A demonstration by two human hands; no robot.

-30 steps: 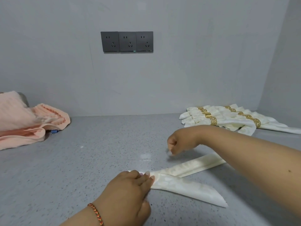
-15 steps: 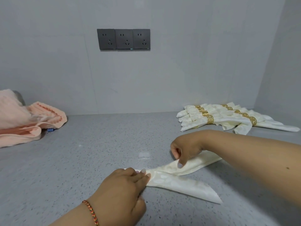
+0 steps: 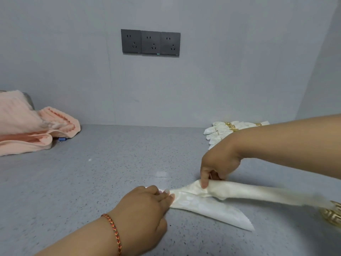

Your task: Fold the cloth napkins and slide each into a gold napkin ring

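A cream cloth napkin [image 3: 208, 206] lies folded into a V on the grey counter, its two long arms pointing right. My left hand [image 3: 147, 206] pinches the V's point flat against the counter. My right hand [image 3: 217, 163] grips the upper arm near the fold and lifts it a little; that arm looks blurred toward the right. A loose gold napkin ring [image 3: 332, 215] sits at the right edge, partly cut off. A pile of finished napkins in gold rings [image 3: 219, 129] lies at the back right, half hidden by my right forearm.
Peach-pink towels [image 3: 27, 130] are heaped at the back left with a small blue clip [image 3: 62, 139] beside them. A grey wall with three dark sockets [image 3: 150, 42] closes off the back of the counter [image 3: 92, 172]; a side wall stands at the right.
My right hand came down from a fist above the napkin, took hold of the upper arm and raised it. The view shifted so the gold ring now shows at the right edge.
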